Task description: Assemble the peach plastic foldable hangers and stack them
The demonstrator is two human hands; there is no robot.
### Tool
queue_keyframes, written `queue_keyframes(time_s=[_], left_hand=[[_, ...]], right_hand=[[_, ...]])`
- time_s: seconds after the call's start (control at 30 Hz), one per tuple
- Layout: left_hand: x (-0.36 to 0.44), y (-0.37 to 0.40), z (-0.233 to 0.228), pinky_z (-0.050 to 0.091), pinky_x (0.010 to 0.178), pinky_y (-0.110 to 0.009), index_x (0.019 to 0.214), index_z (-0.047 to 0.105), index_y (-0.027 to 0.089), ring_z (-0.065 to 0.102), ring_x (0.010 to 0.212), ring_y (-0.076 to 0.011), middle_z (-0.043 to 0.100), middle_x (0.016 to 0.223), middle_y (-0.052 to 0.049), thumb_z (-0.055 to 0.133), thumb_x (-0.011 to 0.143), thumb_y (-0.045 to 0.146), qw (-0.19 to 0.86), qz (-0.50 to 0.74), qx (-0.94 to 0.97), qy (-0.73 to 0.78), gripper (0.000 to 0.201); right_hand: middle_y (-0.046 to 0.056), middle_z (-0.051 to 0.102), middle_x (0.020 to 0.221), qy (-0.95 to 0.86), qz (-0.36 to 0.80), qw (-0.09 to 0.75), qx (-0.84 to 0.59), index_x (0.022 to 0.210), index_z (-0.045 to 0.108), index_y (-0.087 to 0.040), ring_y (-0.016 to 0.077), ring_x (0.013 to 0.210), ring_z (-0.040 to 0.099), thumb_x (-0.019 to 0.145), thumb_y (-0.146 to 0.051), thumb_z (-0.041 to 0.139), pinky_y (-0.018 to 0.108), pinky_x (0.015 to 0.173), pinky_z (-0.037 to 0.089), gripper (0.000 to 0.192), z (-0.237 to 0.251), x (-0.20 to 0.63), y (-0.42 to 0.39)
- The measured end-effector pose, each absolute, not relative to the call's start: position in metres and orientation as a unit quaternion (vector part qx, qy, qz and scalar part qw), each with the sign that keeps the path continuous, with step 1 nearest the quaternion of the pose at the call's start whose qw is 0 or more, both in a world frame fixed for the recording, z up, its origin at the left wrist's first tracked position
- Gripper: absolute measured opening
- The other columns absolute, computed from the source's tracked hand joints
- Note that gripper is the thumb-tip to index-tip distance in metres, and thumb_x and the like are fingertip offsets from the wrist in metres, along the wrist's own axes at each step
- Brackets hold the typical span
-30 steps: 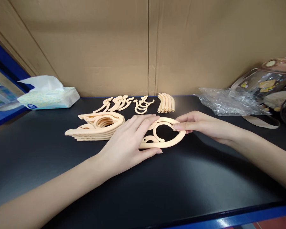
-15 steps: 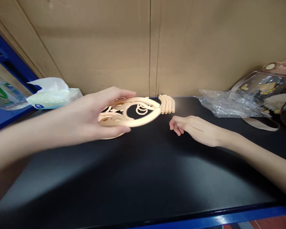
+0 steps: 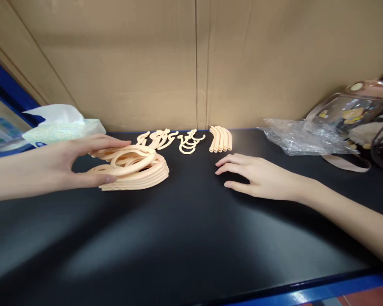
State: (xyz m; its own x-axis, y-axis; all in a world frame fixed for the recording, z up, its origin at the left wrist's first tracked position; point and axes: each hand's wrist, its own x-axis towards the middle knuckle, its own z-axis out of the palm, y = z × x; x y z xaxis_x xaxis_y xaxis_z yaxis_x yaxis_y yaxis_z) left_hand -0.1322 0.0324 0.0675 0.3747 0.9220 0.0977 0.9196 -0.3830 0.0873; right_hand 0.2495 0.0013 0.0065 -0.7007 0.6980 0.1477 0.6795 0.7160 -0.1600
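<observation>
My left hand (image 3: 79, 161) has its thumb and fingers around a peach plastic hanger piece (image 3: 137, 160) with a curved loop shape. That piece lies on top of a stack of like hanger pieces (image 3: 151, 180) at the left of the black table. Part of the stack is hidden behind my hand. My right hand (image 3: 252, 176) is held above the table on the right with its fingers apart, holding nothing. Beyond it, several curved peach bars (image 3: 221, 139) lie side by side. Peach hooks (image 3: 187, 144) lie in a loose pile left of the bars, with more small curved parts (image 3: 161, 138) behind the stack.
At the back left stands a tissue pack (image 3: 64, 127). A crumpled clear plastic bag (image 3: 306, 138) lies at the back right, beside a transparent bag (image 3: 347, 112) with a strap (image 3: 347, 163). Brown cardboard (image 3: 140, 63) walls off the far side of the black table (image 3: 185, 242).
My left hand has moved left and down, bringing the hanger piece onto the stack. My right hand's fingers have gone from curled to spread.
</observation>
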Motion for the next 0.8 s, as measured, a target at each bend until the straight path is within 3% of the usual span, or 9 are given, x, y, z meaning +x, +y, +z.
queue_keyframes(time_s=[0.53,0.8], left_hand=[[-0.1355,0.0402,0.0587,0.041,0.101,-0.035,0.134,0.045,0.041,0.053,0.119,-0.0242,0.050,0.138,0.008,0.055,0.073,0.066,0.050,0.041,0.856,0.513,0.067],[-0.1325,0.0406,0.0585,0.043,0.100,-0.033,0.134,0.046,0.038,0.053,0.119,-0.0243,0.051,0.137,0.007,0.054,0.074,0.065,0.057,0.037,0.860,0.505,0.067]], right_hand=[[0.008,0.056,0.130,-0.923,0.048,0.101,-0.369,0.119,0.059,-0.020,0.0218,0.120,0.052,0.095,-0.036,0.045,0.040,0.103,0.043,0.033,0.0065,0.2504,0.0031],[0.008,0.056,0.130,-0.922,0.049,0.095,-0.372,0.120,0.059,-0.018,0.0213,0.120,0.052,0.095,-0.036,0.045,0.040,0.103,0.043,0.033,0.0077,0.2496,0.0011]])
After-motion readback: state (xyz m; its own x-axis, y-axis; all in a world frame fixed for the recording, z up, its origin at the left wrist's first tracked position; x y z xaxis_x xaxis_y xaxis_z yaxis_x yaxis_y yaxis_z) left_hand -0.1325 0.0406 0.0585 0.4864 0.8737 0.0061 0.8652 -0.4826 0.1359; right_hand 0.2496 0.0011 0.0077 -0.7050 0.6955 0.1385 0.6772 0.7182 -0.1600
